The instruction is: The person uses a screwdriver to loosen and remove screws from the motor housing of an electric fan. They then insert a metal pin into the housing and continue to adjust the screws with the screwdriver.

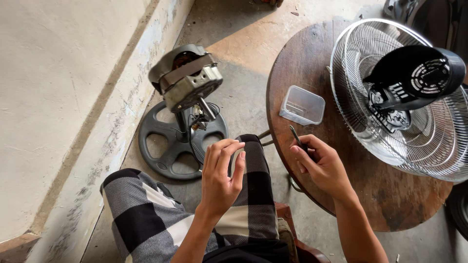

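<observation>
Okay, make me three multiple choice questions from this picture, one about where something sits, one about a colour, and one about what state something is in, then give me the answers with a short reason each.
1. Where is the clear plastic container?
A. on the round wooden table
B. on the floor by the wall
C. in the left hand

2. What colour is the motor cover lying on the wire fan grille?
A. white
B. black
C. red

3. What is the state of the right hand?
A. flat and bare
B. resting on the fan base
C. closed on a thin dark tool

Answers: 1 A, the container stands on the tabletop near its left edge. 2 B, the cover is plainly black. 3 C, the fingers pinch the tool, its tip pointing up; the left hand hangs open over the knee.
</observation>
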